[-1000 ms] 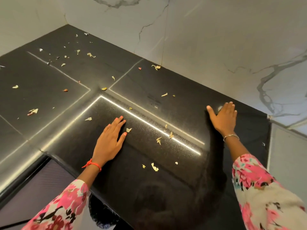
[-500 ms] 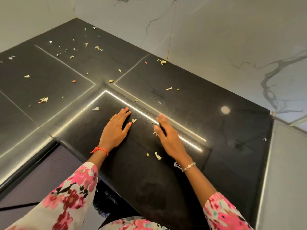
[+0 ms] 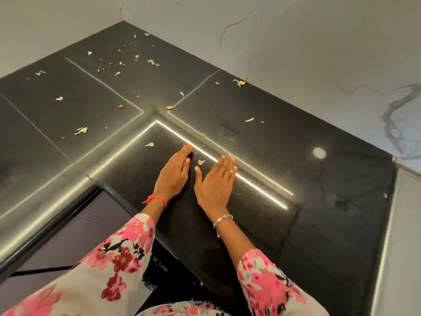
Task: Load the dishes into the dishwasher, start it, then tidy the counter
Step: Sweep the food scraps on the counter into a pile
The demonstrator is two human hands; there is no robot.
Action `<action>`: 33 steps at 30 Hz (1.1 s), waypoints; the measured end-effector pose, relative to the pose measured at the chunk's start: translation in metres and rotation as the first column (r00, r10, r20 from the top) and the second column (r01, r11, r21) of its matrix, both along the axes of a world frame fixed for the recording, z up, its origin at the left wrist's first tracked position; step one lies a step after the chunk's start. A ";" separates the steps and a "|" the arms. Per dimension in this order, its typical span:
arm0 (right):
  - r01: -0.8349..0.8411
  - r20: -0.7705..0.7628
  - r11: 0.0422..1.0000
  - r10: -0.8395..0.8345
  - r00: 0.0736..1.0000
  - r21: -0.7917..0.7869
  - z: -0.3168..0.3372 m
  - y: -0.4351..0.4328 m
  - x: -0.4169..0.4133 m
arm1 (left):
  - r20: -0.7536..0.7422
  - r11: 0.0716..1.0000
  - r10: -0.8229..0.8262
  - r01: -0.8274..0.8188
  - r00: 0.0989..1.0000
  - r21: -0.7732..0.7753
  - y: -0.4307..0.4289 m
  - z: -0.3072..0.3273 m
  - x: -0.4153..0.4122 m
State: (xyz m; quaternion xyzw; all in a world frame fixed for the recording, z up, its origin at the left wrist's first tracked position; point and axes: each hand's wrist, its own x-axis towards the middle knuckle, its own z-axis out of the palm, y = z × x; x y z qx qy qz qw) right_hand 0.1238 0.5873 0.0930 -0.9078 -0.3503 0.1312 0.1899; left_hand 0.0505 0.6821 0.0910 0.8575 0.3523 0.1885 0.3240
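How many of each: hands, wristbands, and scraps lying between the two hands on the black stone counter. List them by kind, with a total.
Hands: 2, the left hand and the right hand, both flat and open
Wristbands: 2, a red thread band and a silver chain bracelet
Scraps between the hands: 1, a pale dry peel scrap
Total: 5

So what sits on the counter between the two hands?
In the head view, one pale scrap lies between the left hand and right hand, touching neither.

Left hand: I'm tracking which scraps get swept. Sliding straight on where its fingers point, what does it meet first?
Probably the bright strip just past the left hand; no scrap lies close ahead.
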 end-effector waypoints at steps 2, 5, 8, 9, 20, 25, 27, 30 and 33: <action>-0.154 -0.139 0.975 0.177 0.974 0.162 0.005 0.013 0.007 | 0.020 0.999 0.015 -0.015 1.000 -0.031 0.001 0.001 0.000; 0.015 -0.300 0.919 0.113 0.947 0.393 0.014 0.008 0.015 | 0.027 0.999 0.018 -0.017 0.999 -0.028 0.002 0.001 -0.002; 0.218 -0.200 0.929 -0.163 0.966 0.297 0.010 -0.017 0.010 | 0.059 0.999 0.017 -0.015 0.998 -0.042 0.001 0.002 -0.002; 0.219 -0.144 0.954 -0.192 0.971 0.206 0.006 -0.026 0.003 | 0.072 0.998 0.019 -0.015 0.997 -0.054 0.001 0.002 -0.002; 0.121 0.053 0.992 -0.119 0.992 -0.033 -0.003 0.087 -0.041 | 0.325 0.962 0.014 0.076 0.946 -0.261 0.054 0.016 -0.045; 0.110 -0.120 0.950 -0.077 0.990 0.293 0.012 0.107 -0.013 | 0.192 0.992 -0.066 0.086 0.979 -0.097 0.133 0.011 -0.075; 0.205 -0.097 0.937 -0.185 0.978 0.283 0.015 0.090 0.001 | 0.103 0.989 -0.115 0.123 0.988 -0.078 0.157 0.009 -0.078; 0.263 -0.054 0.955 -0.257 0.965 0.139 0.014 0.064 0.032 | 0.030 0.981 -0.184 0.186 0.982 -0.053 0.191 0.009 -0.069; 0.274 0.003 0.962 -0.274 0.962 -0.019 0.007 0.052 0.058 | -0.046 0.982 -0.187 0.189 0.981 0.028 0.208 0.004 -0.056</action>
